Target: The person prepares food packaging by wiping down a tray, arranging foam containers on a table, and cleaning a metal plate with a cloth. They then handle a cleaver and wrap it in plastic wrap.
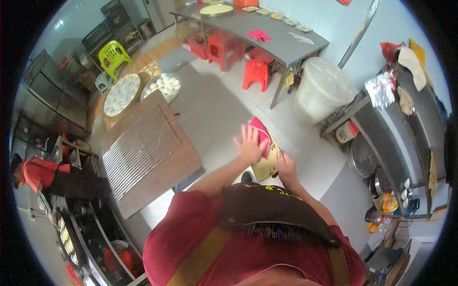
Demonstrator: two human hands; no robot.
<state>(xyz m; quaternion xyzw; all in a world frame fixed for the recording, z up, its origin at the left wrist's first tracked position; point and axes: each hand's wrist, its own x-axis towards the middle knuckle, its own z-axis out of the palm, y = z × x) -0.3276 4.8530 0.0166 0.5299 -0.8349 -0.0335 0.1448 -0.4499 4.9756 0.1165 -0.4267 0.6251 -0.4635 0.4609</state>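
Note:
My left hand, blurred and with its fingers spread, presses a pink cloth against the upper part of a flat yellowish board. The board has rounded corners and bears dark writing. My right hand grips its right edge, thumb on the near face and fingers behind. The board is held in front of my brown apron, above the tiled floor. Part of the board is hidden by the cloth and my left hand.
At left are a brown table with a ridged metal sheet, a bowl of dough balls and a round tray. A lidded white bin and a steel table stand ahead; shelves are at right. A person stands far left.

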